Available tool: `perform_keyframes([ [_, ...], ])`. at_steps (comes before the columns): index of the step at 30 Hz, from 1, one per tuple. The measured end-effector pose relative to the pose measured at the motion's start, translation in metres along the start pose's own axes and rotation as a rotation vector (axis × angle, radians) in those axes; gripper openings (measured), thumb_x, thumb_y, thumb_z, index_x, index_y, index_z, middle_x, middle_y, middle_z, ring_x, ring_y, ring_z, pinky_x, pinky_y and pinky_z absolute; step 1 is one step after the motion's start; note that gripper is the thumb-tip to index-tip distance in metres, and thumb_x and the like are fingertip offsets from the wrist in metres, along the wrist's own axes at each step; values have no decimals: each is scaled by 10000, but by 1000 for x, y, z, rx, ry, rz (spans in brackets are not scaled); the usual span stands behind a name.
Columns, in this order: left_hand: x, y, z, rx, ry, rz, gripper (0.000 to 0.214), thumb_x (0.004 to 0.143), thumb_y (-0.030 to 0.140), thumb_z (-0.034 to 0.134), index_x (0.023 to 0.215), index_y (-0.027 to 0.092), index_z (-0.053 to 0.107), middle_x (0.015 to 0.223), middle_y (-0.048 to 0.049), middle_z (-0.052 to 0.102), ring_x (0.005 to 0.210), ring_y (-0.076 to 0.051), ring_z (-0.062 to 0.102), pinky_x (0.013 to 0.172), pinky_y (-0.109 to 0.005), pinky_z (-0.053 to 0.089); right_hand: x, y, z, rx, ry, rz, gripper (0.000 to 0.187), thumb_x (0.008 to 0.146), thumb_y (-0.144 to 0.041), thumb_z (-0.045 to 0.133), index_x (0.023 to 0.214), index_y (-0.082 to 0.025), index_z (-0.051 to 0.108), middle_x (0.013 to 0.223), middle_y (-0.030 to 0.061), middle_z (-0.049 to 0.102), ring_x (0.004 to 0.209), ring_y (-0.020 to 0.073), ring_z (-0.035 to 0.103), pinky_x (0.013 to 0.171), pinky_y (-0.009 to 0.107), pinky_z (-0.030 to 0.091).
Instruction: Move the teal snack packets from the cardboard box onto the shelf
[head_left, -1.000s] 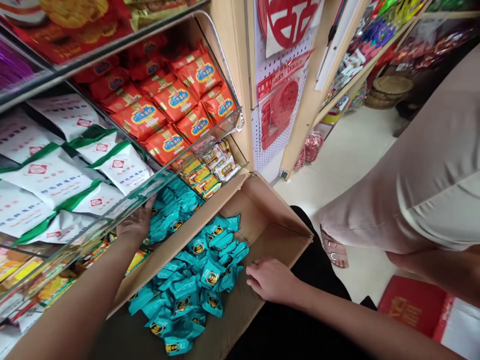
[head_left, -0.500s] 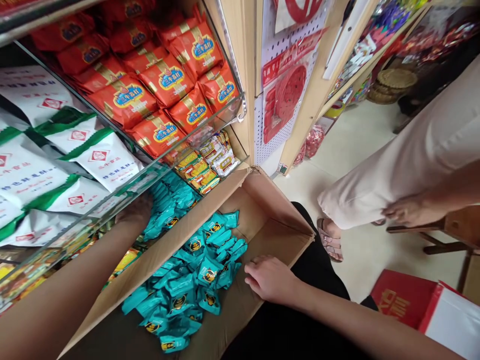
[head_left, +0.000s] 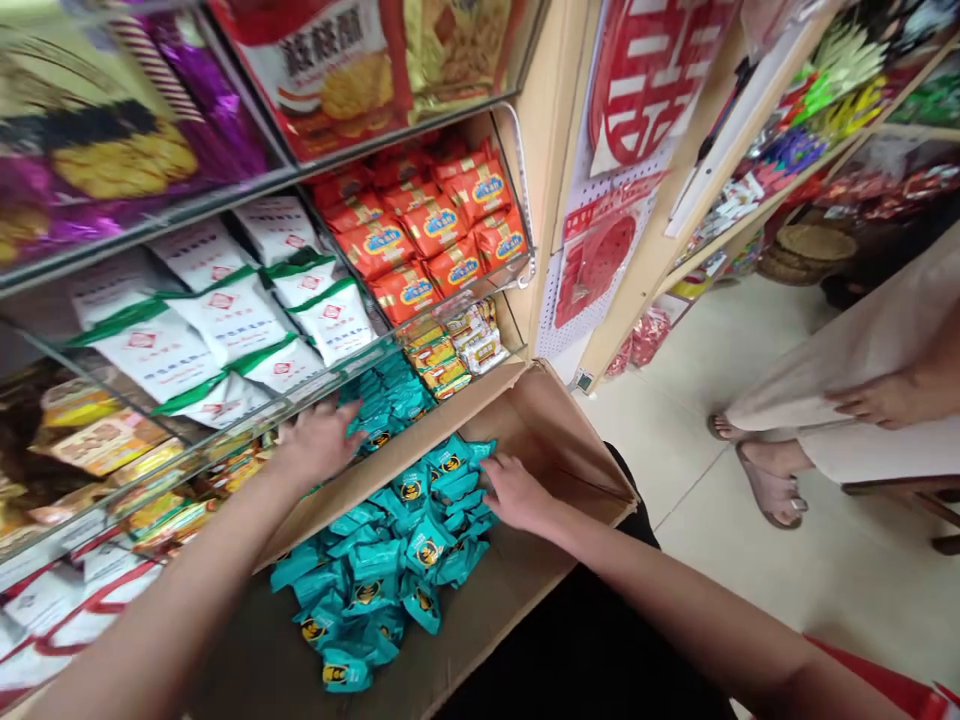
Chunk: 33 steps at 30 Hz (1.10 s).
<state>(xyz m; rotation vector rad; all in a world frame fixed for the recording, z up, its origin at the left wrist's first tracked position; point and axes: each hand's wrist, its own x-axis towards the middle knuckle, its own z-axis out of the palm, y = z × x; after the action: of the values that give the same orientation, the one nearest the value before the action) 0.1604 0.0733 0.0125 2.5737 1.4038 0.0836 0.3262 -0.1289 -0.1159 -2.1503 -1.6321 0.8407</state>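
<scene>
The left hand [head_left: 319,442] lies palm down, fingers loosely apart, on the teal packets [head_left: 391,392] stacked on the low shelf [head_left: 187,462], gripping nothing. The right hand [head_left: 514,492] is down in the box [head_left: 559,425], fingertips pressed into its heap [head_left: 386,572] of the same packets; whether they have closed on one I cannot tell. A person [head_left: 862,360] stands near the box.

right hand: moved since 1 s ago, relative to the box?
Yes. Judged against the cardboard box, the right hand moved from beside the pile forward onto the teal packets, deeper into the box.
</scene>
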Motion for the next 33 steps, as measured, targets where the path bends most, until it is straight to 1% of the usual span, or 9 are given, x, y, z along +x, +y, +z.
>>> perform_keyframes([
  [3, -78, 17, -15, -99, 38, 302, 404, 734, 333, 514, 1126, 238, 541, 1195, -61, 525, 1121, -234, 455, 973, -392, 320, 36, 1, 3, -29, 36, 90, 467, 755, -187, 489, 1206, -125, 387, 1207, 157, 419, 1097, 255, 384, 855, 348, 332],
  [5, -133, 23, -14, -200, 95, 375, 326, 746, 314, 506, 1065, 309, 571, 1160, -15, 554, 1104, -208, 475, 994, -379, 312, 51, 2, 9, -43, 29, 143, 418, 737, -159, 498, 1147, -100, 440, 1153, 174, 465, 1075, 265, 412, 835, 349, 345],
  [8, -195, 19, 9, -364, 60, 272, 271, 746, 288, 514, 995, 356, 600, 1061, 2, 612, 1023, -197, 539, 943, -363, 390, 56, 7, 17, -58, 1, 182, 309, 722, -163, 514, 1022, -91, 525, 1070, 176, 531, 1038, 265, 460, 806, 333, 362],
  [11, -223, 13, 40, -539, -44, 69, 227, 752, 326, 503, 945, 353, 619, 1012, -7, 634, 958, -191, 577, 838, -314, 477, 48, 12, 21, -44, -71, 187, 191, 670, -183, 568, 855, -136, 585, 900, 101, 614, 879, 219, 557, 707, 278, 404],
  [15, -226, 16, 65, -715, -141, -74, 243, 755, 378, 489, 954, 311, 611, 984, -35, 640, 916, -192, 592, 827, -318, 479, 35, 18, 17, 7, -108, 208, 104, 644, -192, 575, 743, -163, 583, 692, 17, 623, 653, 160, 583, 555, 228, 410],
  [19, -212, 29, 71, -815, -168, -49, 361, 761, 383, 481, 1108, 292, 518, 1059, -51, 599, 932, -179, 572, 849, -333, 459, 20, 14, -4, 48, 24, 207, 134, 683, -173, 515, 805, -140, 561, 778, 62, 612, 746, 184, 575, 615, 255, 414],
  [24, -182, 53, 69, -891, -97, -111, 508, 756, 428, 472, 1224, 243, 402, 1181, -89, 495, 893, -162, 566, 800, -312, 466, -27, -22, -28, 421, 27, -47, 182, 736, -282, 524, 878, -168, 528, 830, 13, 578, 745, 128, 538, 634, 212, 421],
  [28, -167, 74, 66, -888, 56, -160, 319, 788, 462, 401, 888, 203, 556, 832, -48, 583, 812, -171, 553, 761, -299, 450, -61, -61, -30, 955, -31, -177, 235, 682, -347, 606, 819, -174, 524, 726, -13, 520, 655, 110, 492, 572, 207, 411],
  [33, -172, 93, 62, -995, 190, -356, 329, 787, 527, 337, 711, 228, 452, 669, -12, 517, 647, -161, 522, 589, -270, 446, -65, -86, -16, 1056, 293, -17, 278, 761, -472, 492, 764, -196, 464, 588, -41, 412, 516, 97, 408, 468, 203, 354],
])
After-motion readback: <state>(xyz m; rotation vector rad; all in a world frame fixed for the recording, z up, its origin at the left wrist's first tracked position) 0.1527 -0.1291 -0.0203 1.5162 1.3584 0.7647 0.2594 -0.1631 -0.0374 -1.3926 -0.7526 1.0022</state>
